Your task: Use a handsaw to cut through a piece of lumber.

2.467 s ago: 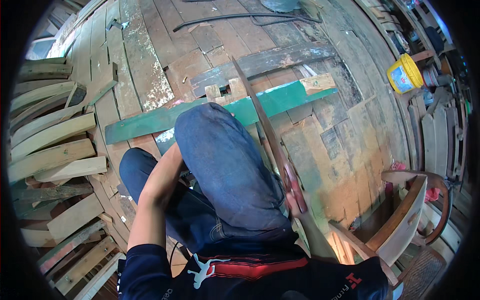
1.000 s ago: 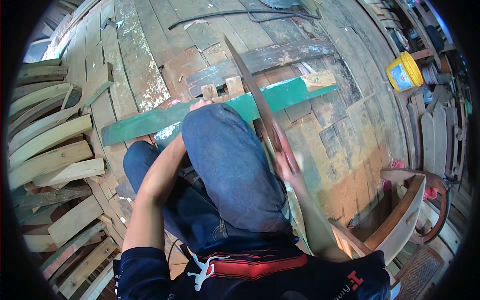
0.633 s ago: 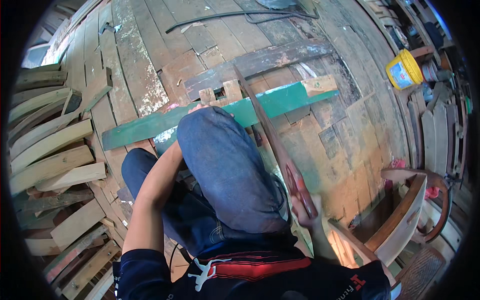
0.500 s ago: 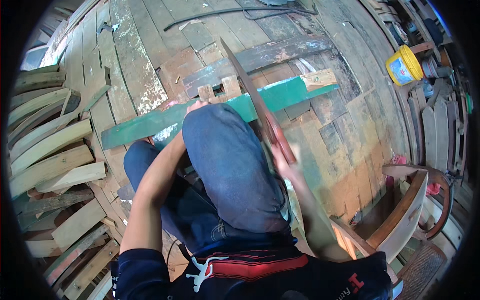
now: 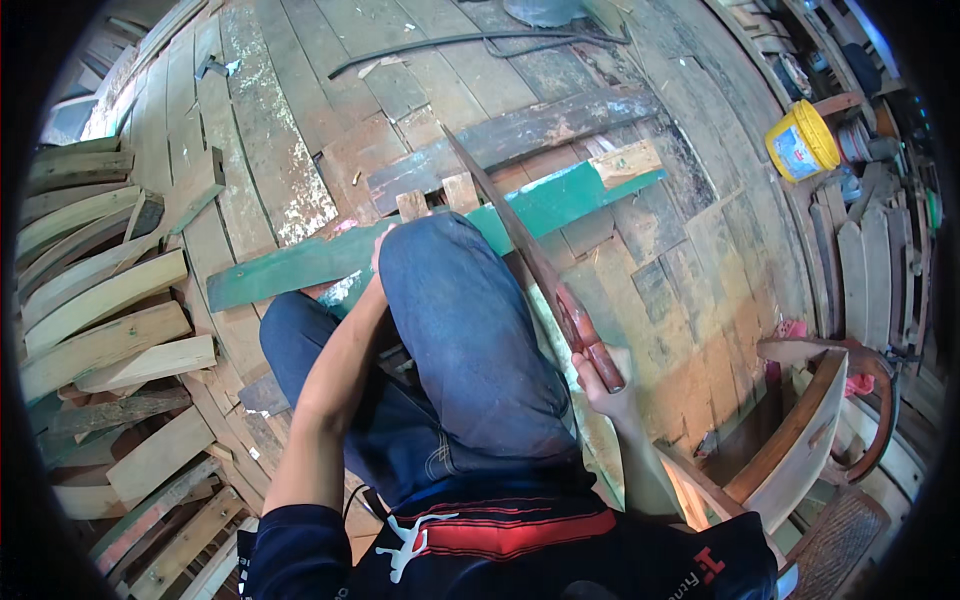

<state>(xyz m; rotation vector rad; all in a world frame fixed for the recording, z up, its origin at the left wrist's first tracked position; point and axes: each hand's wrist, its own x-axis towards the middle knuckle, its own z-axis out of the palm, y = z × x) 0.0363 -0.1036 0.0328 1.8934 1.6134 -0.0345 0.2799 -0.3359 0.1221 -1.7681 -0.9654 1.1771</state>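
A hand saw [image 5: 512, 222] slants across the green-painted board [image 5: 575, 198], its blade tip pointing up and away from me. My right hand [image 5: 606, 388] is closed around the saw's reddish-brown handle, right of my bent knee. My left hand [image 5: 379, 247] rests at the board's near edge, mostly hidden behind the knee, so its fingers do not show. Two small light wood blocks [image 5: 460, 192] stick out beyond the board's far edge, close to the blade. A dark weathered plank [image 5: 530, 138] lies behind the board.
Curved wooden pieces [image 5: 105, 295] are heaped on the left. A yellow bucket [image 5: 803, 141] stands far right, and a wooden chair frame [image 5: 790, 440] sits at near right. A black hose or rod [image 5: 440, 42] lies on the plank floor [image 5: 700, 330] at the back.
My right hand has drawn the saw back toward me, down and to the right. My left hand stays by the board, more covered by the knee.
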